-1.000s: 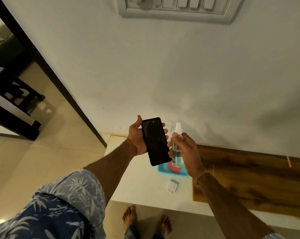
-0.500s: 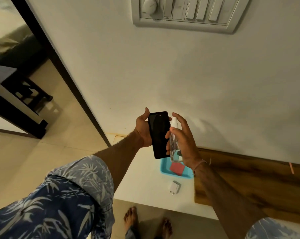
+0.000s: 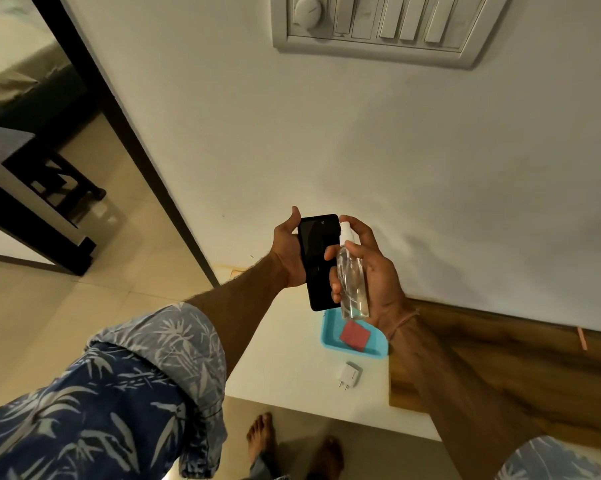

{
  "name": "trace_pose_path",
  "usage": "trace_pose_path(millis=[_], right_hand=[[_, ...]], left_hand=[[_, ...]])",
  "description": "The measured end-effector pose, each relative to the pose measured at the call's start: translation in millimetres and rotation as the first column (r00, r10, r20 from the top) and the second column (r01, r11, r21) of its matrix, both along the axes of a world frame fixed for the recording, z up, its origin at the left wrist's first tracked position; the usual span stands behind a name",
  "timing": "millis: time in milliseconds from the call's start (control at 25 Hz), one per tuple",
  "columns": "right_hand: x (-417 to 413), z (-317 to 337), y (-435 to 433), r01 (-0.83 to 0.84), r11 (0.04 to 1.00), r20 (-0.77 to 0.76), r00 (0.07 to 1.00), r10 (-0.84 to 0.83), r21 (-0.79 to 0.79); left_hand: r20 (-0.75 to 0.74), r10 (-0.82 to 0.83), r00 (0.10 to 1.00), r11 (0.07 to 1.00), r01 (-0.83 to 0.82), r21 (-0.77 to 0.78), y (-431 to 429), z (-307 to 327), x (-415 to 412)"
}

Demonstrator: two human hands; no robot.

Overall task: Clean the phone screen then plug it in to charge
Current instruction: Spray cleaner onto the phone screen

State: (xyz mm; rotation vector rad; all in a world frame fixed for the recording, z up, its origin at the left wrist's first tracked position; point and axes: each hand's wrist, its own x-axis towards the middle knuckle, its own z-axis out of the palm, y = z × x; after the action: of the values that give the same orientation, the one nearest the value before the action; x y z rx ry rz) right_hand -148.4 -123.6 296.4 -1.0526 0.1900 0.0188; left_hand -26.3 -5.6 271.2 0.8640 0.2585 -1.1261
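Closer than a second ago, the spray bottle (image 3: pixel 352 282) now stands just beside the phone (image 3: pixel 318 261). My left hand (image 3: pixel 287 251) grips the phone upright by its edges, above the table. My right hand (image 3: pixel 371 271) wraps the bottle, forefinger arched over its white top. Below lie a blue tray (image 3: pixel 326 336) and a charger (image 3: pixel 348 375).

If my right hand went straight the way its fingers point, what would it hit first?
Most likely the phone in the left hand: the right hand wraps the spray bottle with fingers pointing at the screen close by, though depth is unclear.
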Motion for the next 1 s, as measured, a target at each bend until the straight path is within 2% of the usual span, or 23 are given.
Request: trace_pose_path(millis=[120, 200, 320, 400, 480, 560, 600, 800, 1000], right_hand=[[0, 1, -2, -0.01, 1.0, 0.0, 1.0, 0.01, 0.019], [0, 1, -4, -0.004, 1.0, 0.004, 1.0, 0.004, -0.024], [0, -1, -6, 0.028, 0.95, 0.016, 1.0, -0.024, -0.312], [2, -4, -3, 0.061, 0.82, 0.027, 0.998, -0.056, -0.57], [5, -9, 0, 0.131, 0.62, 0.076, 0.991, -0.113, -0.774], [7, -15, 2, 0.193, 0.441, 0.155, 0.98, -0.122, -0.877], [8, -17, 3, 0.21, 0.394, 0.182, 0.977, -0.109, -0.895], [12, -23, 6, 0.217, 0.336, 0.195, 0.976, -0.099, -0.917], [16, -22, 7, 0.197, 0.36, 0.15, 0.977, -0.153, -0.912]], left_hand=[[-0.004, -0.007, 1.0, 1.0, 0.007, -0.023, 2, 2, 2], [0.004, -0.022, 1.0, 0.999, 0.022, -0.046, 3, 2, 3], [0.021, -0.02, 1.0, 1.0, 0.02, -0.004, 2, 3, 4], [0.018, 0.004, 1.0, 0.999, -0.004, 0.037, 1, 4, 5], [0.027, 0.025, 0.999, 0.998, -0.026, 0.064, -1, 6, 6], [0.036, 0.044, 0.998, 0.996, -0.047, 0.073, 0, 7, 6], [0.035, 0.051, 0.998, 0.996, -0.053, 0.069, 0, 8, 6], [0.03, 0.039, 0.999, 0.997, -0.04, 0.059, -2, 6, 6], [0.029, 0.033, 0.999, 0.998, -0.035, 0.061, -5, 5, 9]])
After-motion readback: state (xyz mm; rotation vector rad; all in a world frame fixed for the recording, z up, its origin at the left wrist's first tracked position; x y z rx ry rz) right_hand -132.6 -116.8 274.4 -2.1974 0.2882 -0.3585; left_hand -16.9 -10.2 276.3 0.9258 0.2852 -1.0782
